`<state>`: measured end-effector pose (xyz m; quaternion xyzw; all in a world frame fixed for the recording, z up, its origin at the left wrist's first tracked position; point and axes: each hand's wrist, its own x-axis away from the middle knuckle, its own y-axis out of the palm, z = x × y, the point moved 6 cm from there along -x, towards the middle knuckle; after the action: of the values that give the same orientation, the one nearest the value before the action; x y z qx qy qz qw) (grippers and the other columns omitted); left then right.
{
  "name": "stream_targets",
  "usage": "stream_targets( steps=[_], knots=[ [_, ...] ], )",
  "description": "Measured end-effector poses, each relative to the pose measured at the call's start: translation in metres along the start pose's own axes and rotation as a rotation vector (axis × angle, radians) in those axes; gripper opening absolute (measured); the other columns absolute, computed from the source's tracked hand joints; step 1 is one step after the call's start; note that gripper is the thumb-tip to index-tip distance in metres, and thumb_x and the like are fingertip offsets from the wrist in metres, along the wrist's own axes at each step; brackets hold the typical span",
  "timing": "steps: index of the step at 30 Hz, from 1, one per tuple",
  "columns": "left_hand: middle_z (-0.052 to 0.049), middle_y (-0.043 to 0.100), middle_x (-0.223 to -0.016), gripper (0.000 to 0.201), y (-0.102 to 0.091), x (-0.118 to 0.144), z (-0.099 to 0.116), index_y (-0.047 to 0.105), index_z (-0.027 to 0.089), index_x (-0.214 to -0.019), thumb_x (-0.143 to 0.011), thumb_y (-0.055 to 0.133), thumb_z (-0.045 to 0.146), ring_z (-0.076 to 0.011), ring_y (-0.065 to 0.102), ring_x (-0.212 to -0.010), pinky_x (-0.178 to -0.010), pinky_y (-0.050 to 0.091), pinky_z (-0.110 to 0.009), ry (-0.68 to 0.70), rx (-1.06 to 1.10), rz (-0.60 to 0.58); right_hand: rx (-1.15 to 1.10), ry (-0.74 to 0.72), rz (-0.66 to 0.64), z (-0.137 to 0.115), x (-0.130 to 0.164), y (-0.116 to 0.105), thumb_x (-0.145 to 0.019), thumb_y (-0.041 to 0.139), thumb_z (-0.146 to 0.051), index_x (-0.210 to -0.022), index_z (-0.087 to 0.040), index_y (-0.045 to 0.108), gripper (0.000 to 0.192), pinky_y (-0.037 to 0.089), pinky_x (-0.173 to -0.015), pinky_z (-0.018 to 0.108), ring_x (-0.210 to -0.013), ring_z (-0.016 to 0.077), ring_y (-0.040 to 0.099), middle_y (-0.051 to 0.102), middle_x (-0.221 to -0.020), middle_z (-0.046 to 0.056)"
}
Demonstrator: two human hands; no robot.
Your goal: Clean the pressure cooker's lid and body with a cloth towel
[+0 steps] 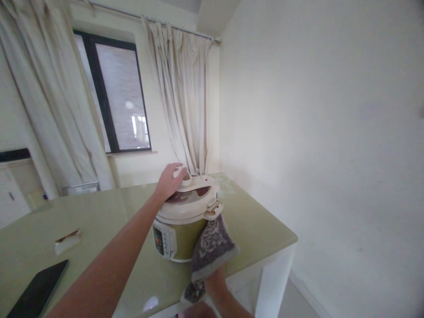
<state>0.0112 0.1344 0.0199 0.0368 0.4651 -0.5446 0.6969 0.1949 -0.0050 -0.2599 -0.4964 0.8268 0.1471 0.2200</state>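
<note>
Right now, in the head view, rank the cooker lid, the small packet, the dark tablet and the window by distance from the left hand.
1. Cooker lid: under the left hand, touching.
2. Small packet: on the table, left.
3. Dark tablet: near left table edge.
4. Window: back wall, beyond the table.

Glossy plastic cooker, patterned woven cloth, glossy tabletop

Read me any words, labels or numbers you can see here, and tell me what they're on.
No text can be read in this picture.
Cooker control panel: small marks and buttons, too small and blurred to read.
Small packet on the table: no legible print.
Dark tablet: blank.
Cloth held by the right hand: a pattern only, no lettering.
</note>
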Motion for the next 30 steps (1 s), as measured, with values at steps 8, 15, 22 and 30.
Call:
stream_targets(
  steps=[8,15,22,30],
  knots=[
    [-0.008,0.065,-0.136,0.035,-0.057,0.135,0.039,0.062,0.027,-0.133,-0.100,0.058,0.039,-0.0257,0.061,-0.130,-0.115,0.049,-0.046,0.144,0.037,0.281,0.546,-0.537,-0.232,-0.074,0.015,0.049,-0.081,0.062,-0.007,-0.160,-0.039,0.046,0.086,0.039,-0.115,0.069,-0.152,0.0439,0.039,0.031,-0.170,0.014],
    [-0.015,0.016,-0.177,0.088,-0.020,0.245,0.014,0.020,0.031,-0.169,-0.095,0.056,0.064,-0.0428,0.024,-0.160,-0.122,0.036,-0.065,0.254,-0.102,0.188,0.222,-0.482,-0.384,-0.186,-0.055,0.058,-0.082,0.075,-0.023,-0.152,-0.027,0.052,0.074,0.042,-0.118,0.050,-0.137,0.0326,0.055,0.058,-0.150,0.011],
    [-0.017,0.052,-0.150,0.063,-0.044,0.128,-0.005,0.050,0.021,-0.148,-0.093,0.063,0.051,-0.0349,0.050,-0.144,-0.121,0.042,-0.054,0.061,-0.176,0.169,0.241,-0.484,-0.709,-0.265,-0.170,0.060,-0.097,0.064,-0.031,-0.137,-0.028,0.062,0.040,0.052,-0.102,0.040,-0.112,0.0233,0.069,0.072,-0.125,0.005],
    [-0.014,0.069,-0.124,0.050,-0.019,0.008,-0.042,0.064,0.020,-0.132,-0.084,0.056,0.032,-0.0353,0.057,-0.130,-0.099,0.054,-0.047,0.035,-0.383,-0.259,0.470,-0.443,-0.654,-0.187,-0.224,0.140,-0.104,0.054,-0.057,-0.137,-0.020,0.060,0.050,0.047,-0.107,0.046,-0.123,0.0299,0.064,0.071,-0.126,0.016]
  ],
)
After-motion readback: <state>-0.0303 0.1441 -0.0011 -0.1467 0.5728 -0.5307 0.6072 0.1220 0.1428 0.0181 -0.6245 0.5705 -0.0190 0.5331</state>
